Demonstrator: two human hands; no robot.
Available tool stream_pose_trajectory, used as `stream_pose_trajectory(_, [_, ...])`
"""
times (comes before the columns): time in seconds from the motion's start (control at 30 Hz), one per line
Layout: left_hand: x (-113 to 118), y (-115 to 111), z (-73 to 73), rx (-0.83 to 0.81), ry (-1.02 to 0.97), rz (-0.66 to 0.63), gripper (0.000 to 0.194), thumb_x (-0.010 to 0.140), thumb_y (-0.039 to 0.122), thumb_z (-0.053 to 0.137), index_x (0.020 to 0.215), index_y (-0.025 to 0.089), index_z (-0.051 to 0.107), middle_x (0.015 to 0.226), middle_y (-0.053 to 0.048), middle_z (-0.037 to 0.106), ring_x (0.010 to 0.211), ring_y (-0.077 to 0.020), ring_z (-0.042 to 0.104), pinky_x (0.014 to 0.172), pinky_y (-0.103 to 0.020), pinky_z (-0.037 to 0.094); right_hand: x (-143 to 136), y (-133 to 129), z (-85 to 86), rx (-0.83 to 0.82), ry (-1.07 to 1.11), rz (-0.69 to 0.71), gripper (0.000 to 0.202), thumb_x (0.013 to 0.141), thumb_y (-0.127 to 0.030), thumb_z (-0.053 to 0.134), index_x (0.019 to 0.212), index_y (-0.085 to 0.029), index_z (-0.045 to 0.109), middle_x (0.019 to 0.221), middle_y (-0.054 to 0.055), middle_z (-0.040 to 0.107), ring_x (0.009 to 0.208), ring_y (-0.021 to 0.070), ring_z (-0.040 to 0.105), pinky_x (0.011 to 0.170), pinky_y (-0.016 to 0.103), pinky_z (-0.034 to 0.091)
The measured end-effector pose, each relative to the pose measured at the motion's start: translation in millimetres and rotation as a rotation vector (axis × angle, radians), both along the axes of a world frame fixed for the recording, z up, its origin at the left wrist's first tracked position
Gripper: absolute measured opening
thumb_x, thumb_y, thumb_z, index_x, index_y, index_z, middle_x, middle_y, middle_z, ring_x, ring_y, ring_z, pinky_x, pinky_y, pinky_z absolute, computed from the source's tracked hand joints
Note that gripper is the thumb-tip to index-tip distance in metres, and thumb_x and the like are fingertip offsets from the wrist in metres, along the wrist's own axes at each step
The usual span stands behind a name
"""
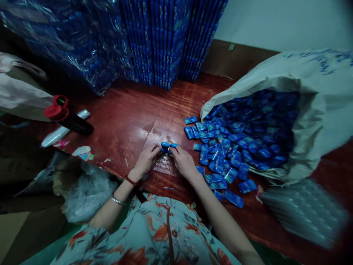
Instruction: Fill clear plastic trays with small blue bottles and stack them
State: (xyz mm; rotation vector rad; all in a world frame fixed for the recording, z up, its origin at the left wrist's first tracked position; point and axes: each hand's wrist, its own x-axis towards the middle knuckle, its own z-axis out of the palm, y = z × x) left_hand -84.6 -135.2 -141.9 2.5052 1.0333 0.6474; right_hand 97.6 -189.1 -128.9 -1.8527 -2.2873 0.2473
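My left hand (147, 159) is closed, its fingertips pinching a small blue packet (164, 144). Opposite it, my right hand (183, 161) is also closed, with its thumb and fingers on another small blue packet (173, 145). The two hands nearly meet over a clear plastic tray (166, 165) with moulded hollows, lying on the red-brown table (124, 125). Just right of my right hand, many loose blue packets (219, 163) spill from a large white woven sack (311, 121). My fingers hide part of the held packets.
Stacked blue packs in clear wrap (162, 40) rise along the back. At left stand a dark bottle with a red lid (71, 119) and a clear plastic roll (56, 136). A clear plastic bag (88, 191) hangs below the table's edge. Clear moulded trays (306, 211) lie at right.
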Motion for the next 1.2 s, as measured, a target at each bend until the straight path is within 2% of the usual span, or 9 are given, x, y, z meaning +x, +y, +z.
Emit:
stream_pose_trajectory(0.27, [7.6, 8.0, 24.2, 0.095, 0.376, -0.250, 0.025, 0.087, 0.008, 0.041, 0.106, 0.018, 0.055, 0.103, -0.009, 0.057, 0.093, -0.0211, 0.052, 0.081, -0.034, 0.047, 2.3, -0.1, -12.8, 0.101, -0.006, 0.022, 0.029, 0.095, -0.020, 0.035, 0.113, -0.018, 0.057, 0.101, 0.010, 0.060, 0.090, 0.0205, 0.053, 0.079, 0.032, 0.039])
stream_pose_trajectory(0.4, [23.7, 7.3, 23.7, 0.106, 0.454, -0.269, 0.030, 0.084, 0.004, 0.040, 0.108, 0.015, 0.054, 0.104, -0.011, 0.057, 0.099, -0.0234, 0.051, 0.085, -0.038, 0.046, -6.8, -2.1, -10.7, 0.122, -0.007, -0.058, 0.034, 0.094, -0.018, 0.033, 0.118, -0.019, 0.057, 0.102, 0.011, 0.061, 0.096, 0.0225, 0.049, 0.078, 0.034, 0.037])
stream_pose_trajectory(0.57, [12.6, 12.2, 4.0, 0.132, 0.260, -0.189, 0.037, 0.087, 0.006, 0.036, 0.120, 0.016, 0.049, 0.112, -0.013, 0.054, 0.103, -0.0230, 0.051, 0.086, -0.038, 0.046, 3.1, -21.0, -8.5, 0.162, 0.163, -0.197, 0.043, 0.090, -0.016, 0.038, 0.132, -0.022, 0.047, 0.123, 0.012, 0.051, 0.107, 0.0228, 0.048, 0.084, 0.035, 0.041])
stream_pose_trajectory(0.7, [2.6, -6.8, -7.5, 0.256, 0.038, -0.047, 0.040, 0.089, 0.012, 0.037, 0.127, 0.022, 0.045, 0.120, -0.012, 0.051, 0.107, -0.0238, 0.050, 0.087, -0.039, 0.044, 50.9, -51.4, -3.6, 0.206, 0.362, -0.341, 0.035, 0.091, -0.020, 0.038, 0.120, -0.019, 0.057, 0.105, 0.010, 0.059, 0.098, 0.0200, 0.054, 0.086, 0.033, 0.044])
stream_pose_trajectory(0.87, [60.7, -58.8, -2.5, 0.175, 0.117, -0.175, 0.028, 0.092, 0.025, 0.042, 0.117, 0.019, 0.053, 0.106, -0.011, 0.059, 0.094, -0.0229, 0.054, 0.080, -0.037, 0.043, 99.4, -61.3, 4.7, 0.083, 0.173, -0.602, 0.031, 0.090, -0.034, 0.044, 0.109, -0.016, 0.062, 0.098, 0.010, 0.064, 0.093, 0.0234, 0.057, 0.083, 0.036, 0.045])
stream_pose_trajectory(0.93, [95.5, -69.6, -0.6, 0.072, 0.257, -0.177, 0.034, 0.090, 0.034, 0.048, 0.117, 0.013, 0.052, 0.110, -0.014, 0.058, 0.098, -0.0256, 0.053, 0.082, -0.038, 0.043, 97.2, -50.8, 6.8, -0.032, 0.053, -0.646, 0.034, 0.090, -0.038, 0.046, 0.113, -0.015, 0.058, 0.104, 0.012, 0.063, 0.096, 0.0240, 0.058, 0.080, 0.034, 0.045])
stream_pose_trajectory(1.03, [131.5, -71.4, 0.0, -0.020, 0.432, -0.180, 0.029, 0.087, 0.023, 0.052, 0.111, 0.008, 0.052, 0.110, -0.017, 0.057, 0.102, -0.0266, 0.053, 0.087, -0.040, 0.041, 80.9, -32.3, 9.4, -0.186, -0.100, -0.669, 0.035, 0.089, -0.037, 0.050, 0.114, -0.013, 0.052, 0.106, 0.015, 0.062, 0.096, 0.0246, 0.060, 0.072, 0.030, 0.044])
stream_pose_trajectory(1.1, [137.6, -69.1, 1.4, -0.031, 0.470, -0.240, 0.029, 0.083, 0.011, 0.052, 0.112, 0.007, 0.050, 0.108, -0.015, 0.058, 0.102, -0.0257, 0.053, 0.090, -0.040, 0.040, 72.8, -25.2, 10.7, -0.281, -0.133, -0.666, 0.033, 0.088, -0.035, 0.050, 0.113, -0.013, 0.048, 0.102, 0.015, 0.063, 0.091, 0.0241, 0.062, 0.067, 0.029, 0.043])
stream_pose_trajectory(1.2, [121.0, -67.3, 7.9, -0.062, 0.419, -0.333, 0.030, 0.082, 0.005, 0.049, 0.111, 0.011, 0.049, 0.108, -0.012, 0.057, 0.100, -0.0234, 0.054, 0.090, -0.038, 0.041, 73.5, -27.6, 9.1, -0.311, -0.089, -0.642, 0.033, 0.088, -0.036, 0.050, 0.112, -0.014, 0.045, 0.097, 0.014, 0.064, 0.088, 0.0252, 0.063, 0.067, 0.030, 0.042])
